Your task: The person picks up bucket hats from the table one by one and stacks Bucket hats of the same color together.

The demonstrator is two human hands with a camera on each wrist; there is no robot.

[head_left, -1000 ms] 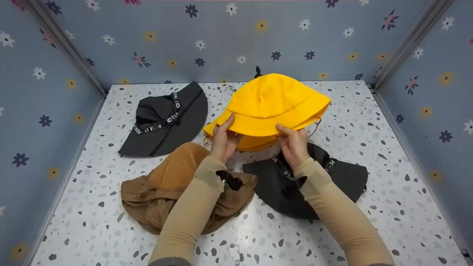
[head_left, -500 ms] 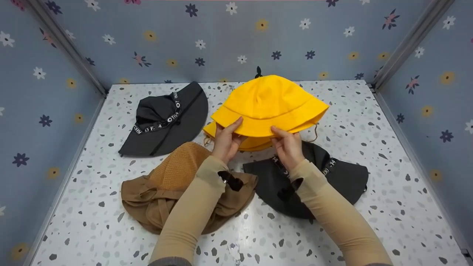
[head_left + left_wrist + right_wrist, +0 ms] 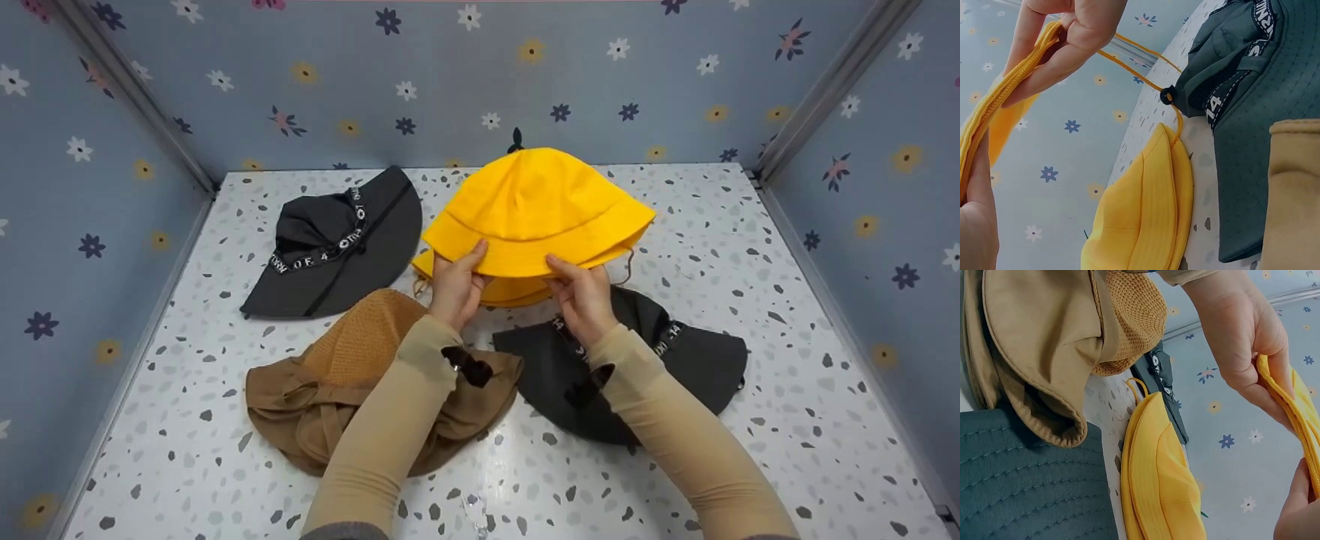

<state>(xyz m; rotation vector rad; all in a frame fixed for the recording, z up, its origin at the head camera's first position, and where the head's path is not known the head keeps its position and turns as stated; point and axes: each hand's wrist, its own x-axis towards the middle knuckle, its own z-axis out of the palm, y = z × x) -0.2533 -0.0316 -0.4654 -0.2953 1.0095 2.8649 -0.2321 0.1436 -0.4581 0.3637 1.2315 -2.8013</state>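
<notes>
A yellow bucket hat (image 3: 536, 199) is held above the table, its crown up and its brim towards me. My left hand (image 3: 456, 289) grips the brim left of its front middle, thumb on top. On the right of that, my right hand (image 3: 586, 300) pinches the same brim, thumb on top. A second yellow bucket hat (image 3: 1123, 225) lies on the table beneath, mostly covered in the head view. An orange cord with a black toggle (image 3: 1167, 95) hangs in the left wrist view.
One dark grey hat (image 3: 375, 255) with a lettered band lies back left. Another dark grey hat (image 3: 697, 367) is under my right forearm. A brown hat (image 3: 352, 360) with a knitted crown lies under my left forearm. Flowered walls (image 3: 480, 82) enclose the speckled table (image 3: 795, 420).
The held yellow hat has shifted a little left and its brim has turned slightly. My right hand has moved left, closer to my left hand. Both keep their grip; the other hats are unmoved.
</notes>
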